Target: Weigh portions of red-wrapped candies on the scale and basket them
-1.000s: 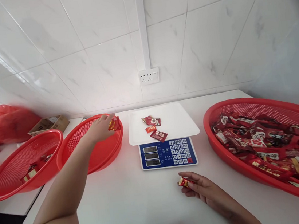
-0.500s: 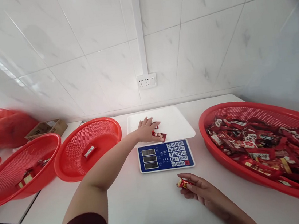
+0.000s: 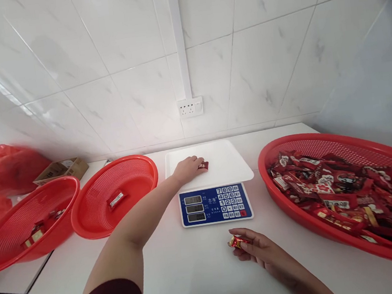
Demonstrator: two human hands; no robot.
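Note:
My left hand (image 3: 186, 169) rests on the white pan of the scale (image 3: 212, 178), its fingers closed over red wrapped candies (image 3: 203, 166); one wrapper end sticks out to the right. My right hand (image 3: 258, 248) lies on the table in front of the scale, pinching a small red and gold candy (image 3: 236, 242). A red mesh basket (image 3: 114, 195) left of the scale holds one wrapped candy (image 3: 116, 199).
A large red basket (image 3: 345, 185) heaped with several red candy packets stands at the right. Another red basket (image 3: 24, 218) with a few candies sits at the far left, beside red plastic bags (image 3: 3, 165) and a cardboard box (image 3: 61, 169). A tiled wall with a socket (image 3: 190, 107) is behind.
My left hand dropped a candy into the middle basket, swung right to the scale pan and closed over the candies lying there. My right hand stayed put with its candy.

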